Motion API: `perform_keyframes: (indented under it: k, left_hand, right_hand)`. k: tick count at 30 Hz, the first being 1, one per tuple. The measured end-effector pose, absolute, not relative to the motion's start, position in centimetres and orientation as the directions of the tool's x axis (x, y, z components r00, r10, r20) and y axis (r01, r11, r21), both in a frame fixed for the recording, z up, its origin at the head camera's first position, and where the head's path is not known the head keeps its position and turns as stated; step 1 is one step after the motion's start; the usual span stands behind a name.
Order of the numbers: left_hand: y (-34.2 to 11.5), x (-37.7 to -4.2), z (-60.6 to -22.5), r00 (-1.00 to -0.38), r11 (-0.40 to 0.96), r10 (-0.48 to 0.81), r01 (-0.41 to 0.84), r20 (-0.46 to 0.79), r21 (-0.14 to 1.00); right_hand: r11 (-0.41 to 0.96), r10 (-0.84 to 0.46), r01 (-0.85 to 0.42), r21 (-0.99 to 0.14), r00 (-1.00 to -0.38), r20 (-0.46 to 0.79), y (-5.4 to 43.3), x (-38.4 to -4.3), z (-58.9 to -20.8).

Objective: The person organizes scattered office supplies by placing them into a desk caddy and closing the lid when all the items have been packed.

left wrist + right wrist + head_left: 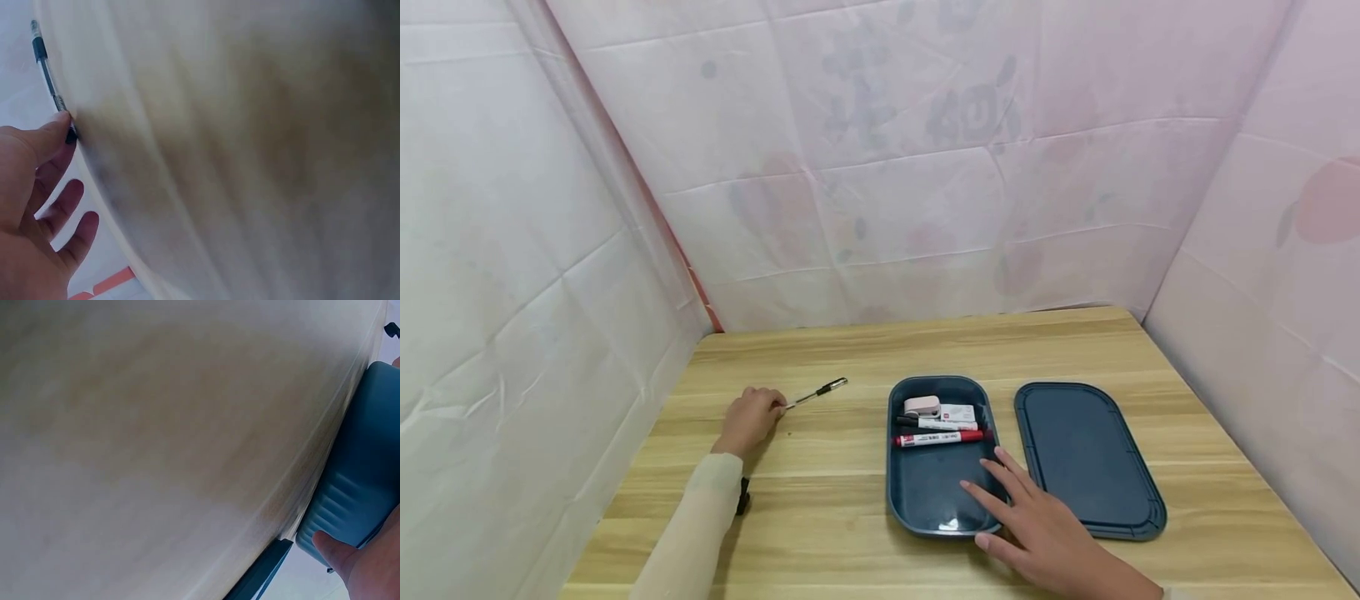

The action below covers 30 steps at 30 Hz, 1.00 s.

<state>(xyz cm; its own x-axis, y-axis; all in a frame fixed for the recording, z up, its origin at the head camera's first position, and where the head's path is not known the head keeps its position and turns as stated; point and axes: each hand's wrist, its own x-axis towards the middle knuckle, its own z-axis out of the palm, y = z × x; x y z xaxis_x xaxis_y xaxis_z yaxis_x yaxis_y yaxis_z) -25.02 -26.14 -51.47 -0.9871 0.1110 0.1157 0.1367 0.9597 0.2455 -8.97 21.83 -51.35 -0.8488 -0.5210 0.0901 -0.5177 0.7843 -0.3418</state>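
My left hand (751, 421) pinches a clear pen (45, 69) with a black grip between thumb and index finger, near one end. In the head view the pen slants up and right, low over the table; the other fingers are loosely bent in the left wrist view. Fingers spread, my right hand (1037, 525) rests at the near right rim of a dark blue box (928, 492), its thumb (334, 550) against the side wall. Inside the box's far half lie a red marker (940, 438), a black-capped marker (938, 424), a small pink object (922, 406) and a small white packet (957, 413).
The matching blue lid (1086, 454) lies flat on the wooden table (820, 533), right of the box. White fabric sheets (880, 208) hang behind the table and along both sides. A black strap (743, 497) shows at the left wrist.
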Motion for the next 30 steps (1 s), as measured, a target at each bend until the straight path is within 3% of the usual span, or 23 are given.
perform_keyframes:
  k: [8,22,30]
  left_hand:
    - [-26.0,-24.9,-51.9,-0.981,0.953,0.114,0.152,0.155,0.261]
    - [-24.0,-24.2,-50.1,-0.991,0.908,0.092,0.125,0.100,0.400]
    - [-21.2,-23.4,-47.9,-0.981,0.908,0.134,0.178,0.140,0.380]
  right_hand:
    - [0.783,-0.523,-0.530,-0.326,-0.844,0.115,21.8,-8.9,-51.5]
    - [0.779,-0.520,-0.525,-0.343,-0.847,0.113,21.8,-8.9,-51.4]
    - [0.784,-0.519,-0.520,-0.338,-0.849,0.101,21.9,-8.9,-51.4]
